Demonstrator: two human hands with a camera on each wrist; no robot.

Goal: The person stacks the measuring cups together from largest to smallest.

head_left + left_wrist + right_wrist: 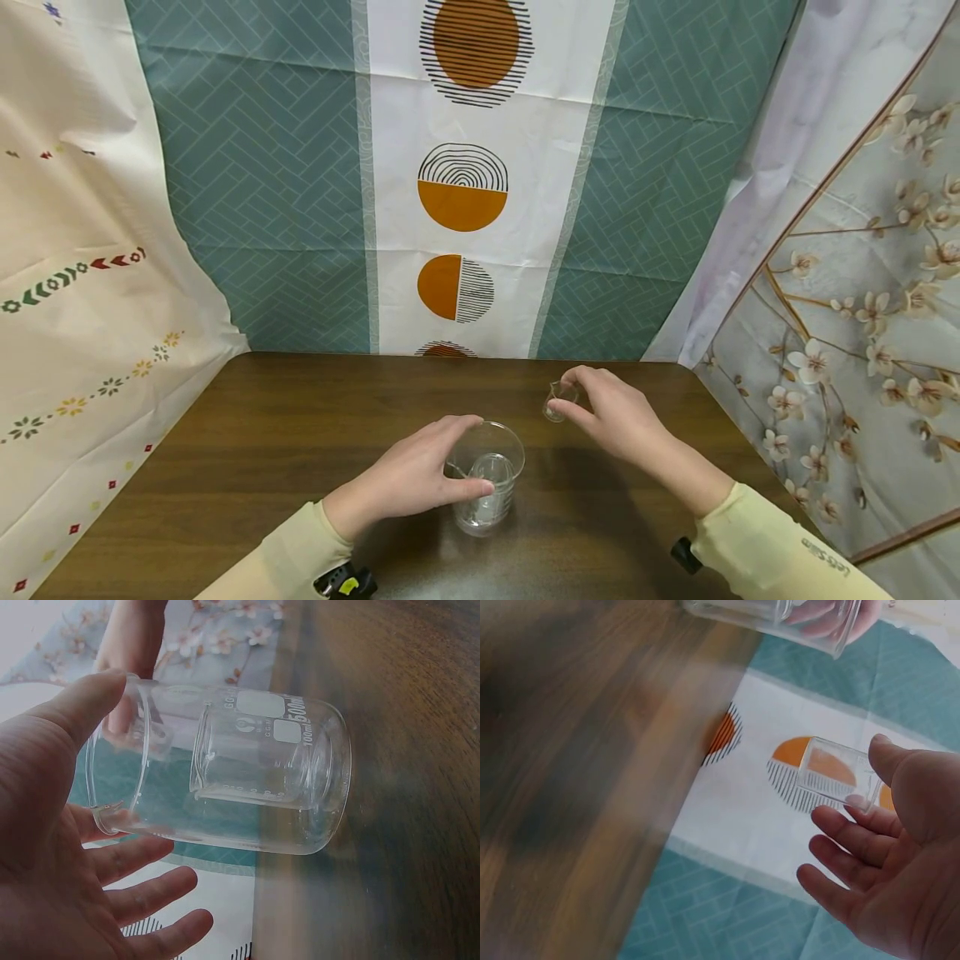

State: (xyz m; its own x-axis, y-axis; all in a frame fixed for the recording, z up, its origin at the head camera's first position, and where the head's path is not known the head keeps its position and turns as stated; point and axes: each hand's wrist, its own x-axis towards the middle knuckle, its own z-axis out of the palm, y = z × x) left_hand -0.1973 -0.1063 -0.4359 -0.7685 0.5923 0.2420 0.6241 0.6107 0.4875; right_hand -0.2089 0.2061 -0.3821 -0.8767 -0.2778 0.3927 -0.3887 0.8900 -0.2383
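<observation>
A large glass beaker point(477, 523), marked 500 ml, stands on the table. Inside it sits a smaller beaker point(247, 769) marked 100 ml. My left hand point(420, 471) holds the large one at its rim, thumb on the near side and index finger across by the spout, with the other fingers spread away from the glass. Off to the right and farther back, my right hand point(618, 417) pinches a tiny glass beaker point(829, 776) near its rim between thumb and index finger. That tiny beaker is held up over the table, and it looks empty.
The dark wooden table point(300, 433) ends at a patterned curtain point(262, 208) along the back. Cloths hang at both sides, a cream one point(90, 350) on the left and a flowered one point(847, 375) on the right.
</observation>
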